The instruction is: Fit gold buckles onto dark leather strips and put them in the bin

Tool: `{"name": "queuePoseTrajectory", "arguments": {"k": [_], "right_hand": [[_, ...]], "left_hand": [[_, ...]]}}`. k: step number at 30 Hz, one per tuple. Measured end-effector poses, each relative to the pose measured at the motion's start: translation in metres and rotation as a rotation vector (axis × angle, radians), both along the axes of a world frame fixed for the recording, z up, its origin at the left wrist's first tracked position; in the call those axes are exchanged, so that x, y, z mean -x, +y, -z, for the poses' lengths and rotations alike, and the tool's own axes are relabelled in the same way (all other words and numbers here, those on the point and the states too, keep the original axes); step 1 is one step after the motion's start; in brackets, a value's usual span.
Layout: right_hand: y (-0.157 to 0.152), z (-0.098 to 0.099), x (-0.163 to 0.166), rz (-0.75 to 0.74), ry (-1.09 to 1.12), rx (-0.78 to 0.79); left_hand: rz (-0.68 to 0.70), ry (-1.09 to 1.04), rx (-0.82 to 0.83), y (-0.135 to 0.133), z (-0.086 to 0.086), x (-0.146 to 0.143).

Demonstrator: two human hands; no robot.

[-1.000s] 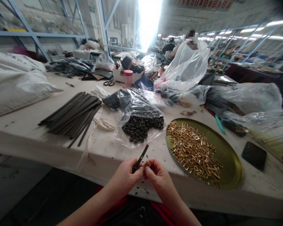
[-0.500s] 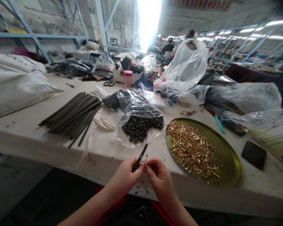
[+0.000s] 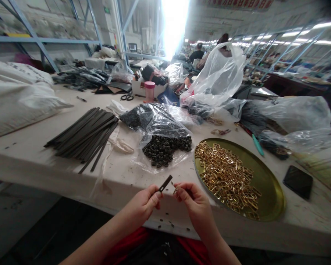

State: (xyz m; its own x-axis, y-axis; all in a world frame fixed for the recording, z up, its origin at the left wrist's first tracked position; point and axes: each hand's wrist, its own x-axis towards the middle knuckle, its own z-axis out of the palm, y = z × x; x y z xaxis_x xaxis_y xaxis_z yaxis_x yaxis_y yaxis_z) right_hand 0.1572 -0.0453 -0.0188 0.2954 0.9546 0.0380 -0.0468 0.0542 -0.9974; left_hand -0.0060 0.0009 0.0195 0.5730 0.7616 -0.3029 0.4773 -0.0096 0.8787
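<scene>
My left hand (image 3: 142, 204) pinches the lower end of a thin black strap (image 3: 164, 183) that points up and to the right over the table's front edge. My right hand (image 3: 193, 200) is closed on a small gold buckle (image 3: 174, 190), held just right of the strap's tip and apart from it. A round brass tray (image 3: 267, 180) heaped with gold buckles (image 3: 226, 176) lies to the right of my hands. A clear bag spilling small black loops (image 3: 164, 149) lies just beyond them.
A bundle of long black straps (image 3: 85, 138) lies at the left. A black phone (image 3: 298, 181) rests right of the tray. Plastic bags (image 3: 217, 77), a pink cup (image 3: 149, 91), scissors (image 3: 127, 97) and a white sack (image 3: 19, 97) crowd the back. People sit at the far end.
My hands have drawn slightly apart: the buckle, which was against the strap, is now off to the right of its tip. The strap has tilted lower.
</scene>
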Motion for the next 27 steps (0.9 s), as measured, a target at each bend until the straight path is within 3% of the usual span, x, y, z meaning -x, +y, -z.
{"name": "queuePoseTrajectory", "arguments": {"k": [9,19,27], "right_hand": [[0.004,-0.005,0.004,-0.032,0.217,0.104],[0.0,-0.013,0.004,-0.175,0.365,0.164],[-0.002,-0.011,0.009,-0.184,0.389,0.164]], "left_hand": [[0.106,0.027,0.008,0.0,0.006,0.006],[0.162,0.006,0.017,0.005,0.0,0.01],[0.175,0.022,-0.018,0.0,-0.005,0.013]]}}
